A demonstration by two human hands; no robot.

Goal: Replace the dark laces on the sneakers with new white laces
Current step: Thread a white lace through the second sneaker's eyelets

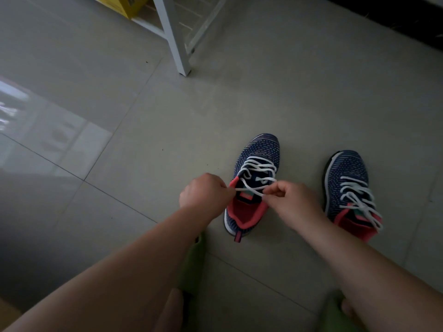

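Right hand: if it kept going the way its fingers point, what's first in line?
The right hand pinches the white lace and points left across the sneaker opening. Going straight on, it would probably meet the left hand first, though depth is unclear.

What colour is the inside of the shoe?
Pinkish red lining, seen in the head view.

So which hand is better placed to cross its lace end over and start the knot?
Probably the right hand: it pinches its white lace end at the fingertips above the left sneaker. The left hand holds its end in a closed fist.
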